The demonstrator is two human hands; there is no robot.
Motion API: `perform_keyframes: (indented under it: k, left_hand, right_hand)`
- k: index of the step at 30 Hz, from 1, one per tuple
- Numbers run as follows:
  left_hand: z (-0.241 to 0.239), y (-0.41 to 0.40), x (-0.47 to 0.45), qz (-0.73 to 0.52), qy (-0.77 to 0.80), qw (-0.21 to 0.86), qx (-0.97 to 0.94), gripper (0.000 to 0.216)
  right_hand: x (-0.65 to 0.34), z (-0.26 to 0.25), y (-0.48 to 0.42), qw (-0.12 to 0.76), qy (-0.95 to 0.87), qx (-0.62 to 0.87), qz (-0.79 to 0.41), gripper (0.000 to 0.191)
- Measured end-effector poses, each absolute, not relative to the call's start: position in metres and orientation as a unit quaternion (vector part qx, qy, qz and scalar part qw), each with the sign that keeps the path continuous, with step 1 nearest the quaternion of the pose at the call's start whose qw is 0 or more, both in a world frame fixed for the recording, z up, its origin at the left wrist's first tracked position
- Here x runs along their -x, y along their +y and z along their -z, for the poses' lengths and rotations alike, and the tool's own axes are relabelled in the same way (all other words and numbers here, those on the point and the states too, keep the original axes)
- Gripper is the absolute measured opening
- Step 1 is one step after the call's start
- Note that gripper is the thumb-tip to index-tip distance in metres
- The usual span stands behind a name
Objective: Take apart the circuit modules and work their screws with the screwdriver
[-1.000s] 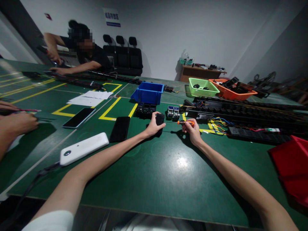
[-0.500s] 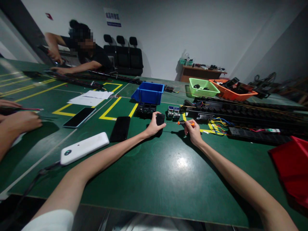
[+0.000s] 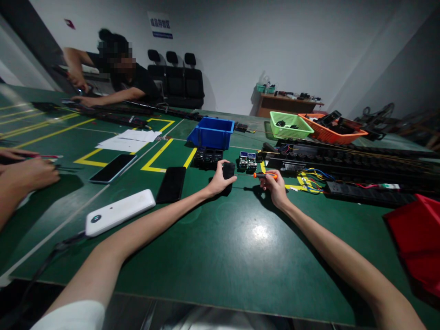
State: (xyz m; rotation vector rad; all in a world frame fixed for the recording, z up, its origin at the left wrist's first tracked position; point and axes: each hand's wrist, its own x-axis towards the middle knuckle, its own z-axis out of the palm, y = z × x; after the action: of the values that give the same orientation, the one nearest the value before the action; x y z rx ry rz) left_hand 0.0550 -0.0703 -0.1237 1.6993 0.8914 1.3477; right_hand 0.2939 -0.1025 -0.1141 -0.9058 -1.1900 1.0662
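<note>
My left hand (image 3: pixel 217 180) grips a small black block-shaped part (image 3: pixel 228 172) upright on the green table, its thumb along the right side. In my right hand (image 3: pixel 275 187) is a screwdriver (image 3: pixel 265 175) with an orange and black handle. The screwdriver's thin shaft points left at the black part; I cannot make out whether its tip touches. Just behind, two small modules with blue tops (image 3: pixel 248 160) stand side by side. Several black modules (image 3: pixel 208 156) sit in a row beyond my left hand.
A blue bin (image 3: pixel 215 133) stands behind the modules. Left lie a black phone (image 3: pixel 171 184), another phone (image 3: pixel 113 168) and a white device (image 3: pixel 120 212) with a cable. Long black assemblies (image 3: pixel 343 165) and a red bin (image 3: pixel 417 238) are right. Another person's hands (image 3: pixel 30 172) work at far left.
Both hands stay almost in place. The fingers of my right hand have shifted slightly on the screwdriver handle. The hands at far left have moved a little.
</note>
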Motion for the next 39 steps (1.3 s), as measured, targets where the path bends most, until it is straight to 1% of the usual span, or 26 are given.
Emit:
perform_keyframes:
  k: [11, 16, 20, 24, 26, 29, 33, 36, 39]
  left_hand:
    - [0.1261, -0.0682, -0.0536, -0.527, 0.353, 0.383, -0.672, 0.062]
    - [0.1263, -0.0677, -0.0539, -0.530, 0.345, 0.382, -0.674, 0.061]
    - [0.1248, -0.0689, -0.0544, -0.530, 0.347, 0.380, -0.674, 0.061]
    - [0.1238, -0.0699, -0.0548, -0.532, 0.346, 0.381, -0.672, 0.061]
    - [0.1236, -0.0703, -0.0551, -0.534, 0.347, 0.382, -0.669, 0.061]
    - [0.1234, -0.0711, -0.0559, -0.535, 0.339, 0.403, -0.661, 0.063]
    - [0.1236, -0.0726, -0.0570, -0.526, 0.315, 0.454, -0.647, 0.070]
    - [0.1240, -0.0730, -0.0570, -0.527, 0.315, 0.460, -0.642, 0.072]
    - [0.1241, -0.0727, -0.0567, -0.532, 0.309, 0.455, -0.644, 0.069]
  right_hand:
    - [-0.2926, 0.1107, -0.1050, 0.605, -0.538, 0.382, -0.445, 0.027]
    - [-0.2919, 0.1106, -0.1045, 0.602, -0.545, 0.394, -0.430, 0.029]
    - [-0.2915, 0.1108, -0.1032, 0.599, -0.534, 0.401, -0.442, 0.030]
    - [-0.2925, 0.1124, -0.1026, 0.604, -0.521, 0.387, -0.463, 0.025]
    - [-0.2935, 0.1133, -0.1026, 0.605, -0.515, 0.388, -0.466, 0.027]
    - [-0.2943, 0.1139, -0.1030, 0.607, -0.514, 0.387, -0.467, 0.029]
    - [-0.2926, 0.1121, -0.1045, 0.617, -0.526, 0.376, -0.449, 0.025]
    - [-0.2907, 0.1099, -0.1060, 0.620, -0.536, 0.381, -0.429, 0.023]
    - [-0.2899, 0.1086, -0.1070, 0.614, -0.545, 0.397, -0.410, 0.024]
